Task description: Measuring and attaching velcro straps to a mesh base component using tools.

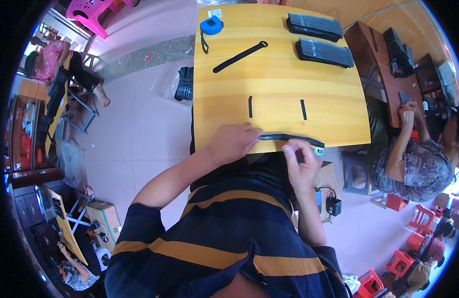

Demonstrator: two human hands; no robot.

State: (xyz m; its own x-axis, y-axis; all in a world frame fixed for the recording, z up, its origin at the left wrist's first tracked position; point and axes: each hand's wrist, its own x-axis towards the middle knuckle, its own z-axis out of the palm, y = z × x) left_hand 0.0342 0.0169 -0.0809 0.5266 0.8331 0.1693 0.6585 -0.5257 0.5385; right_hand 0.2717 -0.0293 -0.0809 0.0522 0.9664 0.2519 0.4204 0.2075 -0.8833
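Observation:
A narrow black strap (296, 138) lies across the near edge of the yellow wooden table. At its left end, my left hand (234, 142) is closed, the fingertips pinching it. My right hand (303, 161) has curled fingers, with thumb and fingertip closed at the strap's lower edge near its middle. Just beyond the hands, two short black strips (250, 107) (303, 110) are on the tabletop, apart from each other. Farther back, another black strap with a ring at one end (239, 57) lies slanted.
Two bundles of black straps (315, 26) (324, 52) sit at the table's far right. A blue tape measure (211, 25) is at the far left corner. Beside the table's left edge is a bag of black straps (184, 83). A person (413, 164) works at a brown table on the right.

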